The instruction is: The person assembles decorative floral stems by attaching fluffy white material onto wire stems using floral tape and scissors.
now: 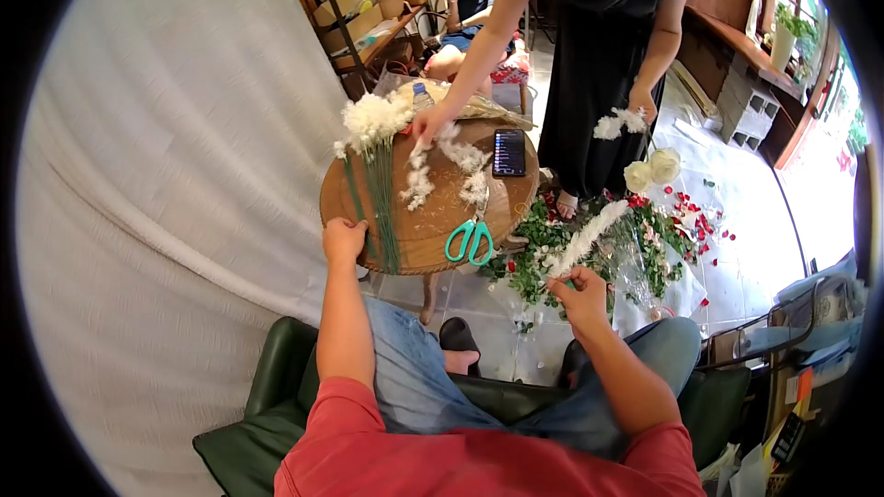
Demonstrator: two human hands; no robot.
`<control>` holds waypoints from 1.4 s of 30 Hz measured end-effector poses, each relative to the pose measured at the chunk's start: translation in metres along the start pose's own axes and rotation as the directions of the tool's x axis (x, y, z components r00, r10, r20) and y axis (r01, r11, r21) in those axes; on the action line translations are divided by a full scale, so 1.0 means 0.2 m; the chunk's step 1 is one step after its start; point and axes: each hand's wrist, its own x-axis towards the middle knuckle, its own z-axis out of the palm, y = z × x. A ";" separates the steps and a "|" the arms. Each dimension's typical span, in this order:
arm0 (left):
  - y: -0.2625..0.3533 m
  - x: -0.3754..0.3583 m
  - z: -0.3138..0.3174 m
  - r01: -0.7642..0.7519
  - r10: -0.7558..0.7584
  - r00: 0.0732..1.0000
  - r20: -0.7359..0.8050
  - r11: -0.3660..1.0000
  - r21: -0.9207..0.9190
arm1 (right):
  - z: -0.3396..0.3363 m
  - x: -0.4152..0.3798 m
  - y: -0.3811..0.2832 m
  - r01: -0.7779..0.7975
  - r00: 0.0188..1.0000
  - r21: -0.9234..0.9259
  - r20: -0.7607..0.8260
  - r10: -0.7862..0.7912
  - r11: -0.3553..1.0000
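My left hand (pixel 344 241) is at the left edge of the round wooden table, fingertips pinched on a thin green stem (pixel 354 186). Next to it lies a bundle of green stems (pixel 380 212) topped with fluffy white flower heads (pixel 378 118). Off the table's right side, my right hand (pixel 582 296) pinches the lower end of a fluffy white strip (pixel 589 237), which slants up and away. Between my hands, teal-handled scissors (pixel 471 241) rest on the table. More white fluffy strips (pixel 417 179) lie farther back.
A person in black (pixel 599 64) leans over the table (pixel 433 253), reaching to a white strip and holding white pieces in the other hand. A phone (pixel 508 153) and a bottle (pixel 422 97) are on the table. Cut greenery and red petals (pixel 645 235) cover the floor.
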 end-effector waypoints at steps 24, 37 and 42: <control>0.19 -0.17 -0.03 -0.200 0.058 0.966 -0.251 0.783 -0.589 | 0.00 0.00 0.02 0.112 0.992 -0.032 0.053 -0.110 0.993; 0.56 -1.40 0.13 0.073 0.718 0.451 0.530 0.562 -0.824 | -0.36 0.18 -0.28 0.212 0.971 0.450 0.007 -0.241 0.868; 0.54 -1.45 0.08 0.130 0.730 0.097 0.676 0.664 -0.736 | -0.47 0.20 -0.35 0.309 0.947 0.532 -0.092 -0.309 0.788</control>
